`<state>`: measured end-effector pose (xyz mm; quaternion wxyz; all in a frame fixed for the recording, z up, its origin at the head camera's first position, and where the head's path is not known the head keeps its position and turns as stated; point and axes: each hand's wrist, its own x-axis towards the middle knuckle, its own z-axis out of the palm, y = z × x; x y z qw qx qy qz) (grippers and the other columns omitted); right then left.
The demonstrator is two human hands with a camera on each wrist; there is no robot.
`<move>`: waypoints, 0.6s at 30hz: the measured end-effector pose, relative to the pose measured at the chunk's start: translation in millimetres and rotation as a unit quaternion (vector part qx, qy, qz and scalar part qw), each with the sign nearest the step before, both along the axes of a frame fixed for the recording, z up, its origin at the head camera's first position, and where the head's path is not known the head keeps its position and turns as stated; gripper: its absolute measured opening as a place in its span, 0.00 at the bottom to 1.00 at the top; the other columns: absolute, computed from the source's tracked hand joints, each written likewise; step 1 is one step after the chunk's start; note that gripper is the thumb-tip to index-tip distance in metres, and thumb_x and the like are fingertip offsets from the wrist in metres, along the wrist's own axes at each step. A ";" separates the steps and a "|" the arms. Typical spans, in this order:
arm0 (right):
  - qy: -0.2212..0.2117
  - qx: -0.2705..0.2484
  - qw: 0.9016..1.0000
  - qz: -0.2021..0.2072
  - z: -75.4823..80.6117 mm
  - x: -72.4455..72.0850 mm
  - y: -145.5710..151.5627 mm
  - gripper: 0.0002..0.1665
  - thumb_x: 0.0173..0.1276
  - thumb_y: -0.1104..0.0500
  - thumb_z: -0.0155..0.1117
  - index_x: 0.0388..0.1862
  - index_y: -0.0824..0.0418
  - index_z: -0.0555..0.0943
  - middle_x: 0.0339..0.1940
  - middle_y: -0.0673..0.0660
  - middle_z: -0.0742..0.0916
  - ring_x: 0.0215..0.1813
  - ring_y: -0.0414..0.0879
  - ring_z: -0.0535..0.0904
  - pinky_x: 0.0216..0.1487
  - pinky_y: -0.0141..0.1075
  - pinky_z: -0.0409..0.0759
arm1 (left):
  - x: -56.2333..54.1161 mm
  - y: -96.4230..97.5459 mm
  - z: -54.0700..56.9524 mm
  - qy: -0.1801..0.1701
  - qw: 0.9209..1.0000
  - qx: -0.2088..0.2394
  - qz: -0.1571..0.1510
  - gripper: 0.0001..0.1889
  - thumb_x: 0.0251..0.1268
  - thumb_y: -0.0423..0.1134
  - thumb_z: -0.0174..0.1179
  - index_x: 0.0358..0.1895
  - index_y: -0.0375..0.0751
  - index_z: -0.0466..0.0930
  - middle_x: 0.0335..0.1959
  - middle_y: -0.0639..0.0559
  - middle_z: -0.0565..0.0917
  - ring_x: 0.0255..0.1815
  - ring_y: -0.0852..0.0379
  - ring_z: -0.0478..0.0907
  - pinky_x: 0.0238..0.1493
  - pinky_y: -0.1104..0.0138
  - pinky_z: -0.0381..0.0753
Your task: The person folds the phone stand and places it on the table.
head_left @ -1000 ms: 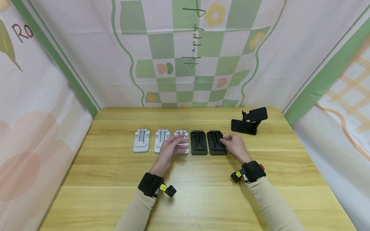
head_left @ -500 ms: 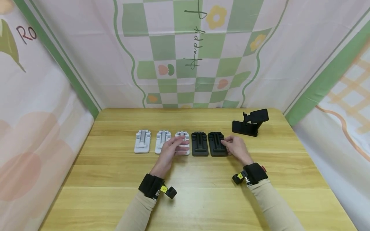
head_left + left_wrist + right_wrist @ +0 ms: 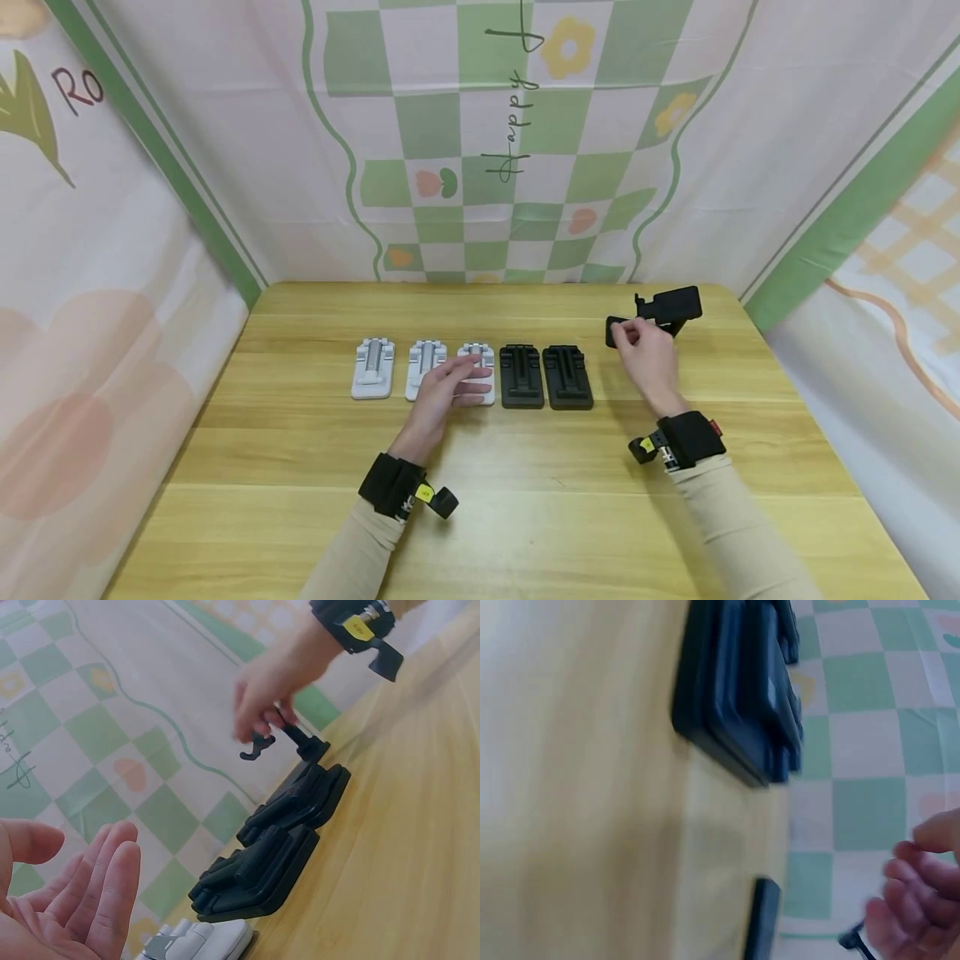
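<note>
In the head view, a black phone stand (image 3: pixel 678 304) stands unfolded at the back right, partly hidden behind my right hand (image 3: pixel 648 358). That hand is over its base (image 3: pixel 612 332), the fingers loosely bent; the right wrist view shows nothing between thumb and fingers (image 3: pixel 911 892). My left hand (image 3: pixel 442 392) overlaps a white folded phone stand (image 3: pixel 483 354) in the head view, its fingers relaxed and holding nothing. Two black folded phone stands, one left (image 3: pixel 521 379) and one right (image 3: pixel 567 379), lie flat between the hands.
Two more white folded phone stands, one at the row's left end (image 3: pixel 372 371) and one beside it (image 3: pixel 426 354), lie on the wooden table (image 3: pixel 525 533). A patterned curtain (image 3: pixel 480 125) hangs behind the table's back edge, with more cloth at both sides.
My right hand has let go of the rightmost black folded phone stand and moved right, over to the unfolded one. The left hand stays in place.
</note>
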<state>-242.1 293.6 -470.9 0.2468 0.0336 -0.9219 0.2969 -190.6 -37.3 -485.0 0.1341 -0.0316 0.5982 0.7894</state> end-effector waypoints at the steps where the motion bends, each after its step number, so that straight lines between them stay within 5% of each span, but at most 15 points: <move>1: 0.023 0.002 1.000 -0.009 2.8 -1.8 2.7 0.13 0.76 0.60 0.62 0.37 0.71 0.85 0.28 0.66 0.86 0.31 0.60 0.80 0.35 0.44 0.72 | -0.2 0.0 -0.6 0.000 1.000 0.000 0.000 0.20 0.82 0.43 0.53 0.67 0.36 0.77 0.54 0.39 0.87 0.43 0.55 0.89 0.48 0.63 0.88; 8: 0.108 -0.006 0.994 -0.033 10.6 -12.9 25.8 0.11 0.73 0.65 0.65 0.42 0.76 0.82 0.38 0.73 0.81 0.45 0.69 0.72 0.51 0.56 0.66 | 1.4 0.5 -1.6 0.007 1.000 -0.007 -0.002 0.21 0.82 0.43 0.53 0.68 0.35 0.75 0.55 0.38 0.87 0.43 0.55 0.88 0.49 0.63 0.88; 18: 0.079 -0.059 0.987 -0.126 3.9 -15.6 48.7 0.33 0.73 0.58 0.66 0.69 0.74 0.67 0.65 0.76 0.68 0.66 0.70 0.59 0.70 0.58 0.57 | 3.1 3.3 -2.7 0.006 1.000 -0.009 -0.008 0.23 0.82 0.43 0.52 0.69 0.30 0.72 0.54 0.38 0.87 0.44 0.55 0.88 0.50 0.63 0.88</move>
